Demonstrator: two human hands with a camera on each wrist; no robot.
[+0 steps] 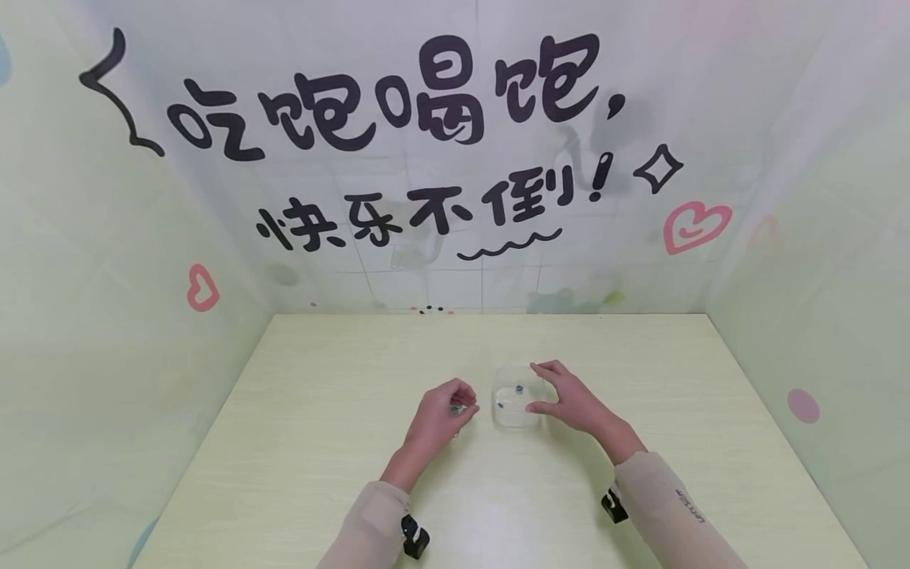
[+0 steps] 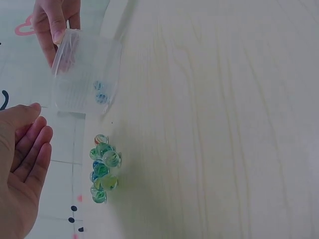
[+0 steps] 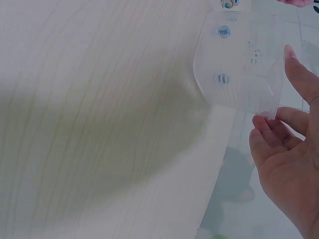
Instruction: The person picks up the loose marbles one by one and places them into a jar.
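Observation:
A clear plastic box (image 1: 513, 419) stands on the table in front of both hands, with two blue-tinted glass marbles (image 2: 101, 97) inside. My right hand (image 1: 574, 399) holds the box by its right side, thumb and fingers spread along the rim. To the left of the box, my left hand (image 1: 442, 415) hovers with relaxed, slightly bent fingers. Nothing shows between those fingers in the left wrist view. Below it, a cluster of green, blue and yellowish glass marbles (image 2: 102, 170) lies on the table, mostly hidden by the left hand in the head view.
The pale wood-grain table (image 1: 320, 356) runs back to a printed white curtain (image 1: 426, 261) with large black writing. Similar curtains close off the left and right sides. Each wrist carries a black camera mount (image 1: 415, 539).

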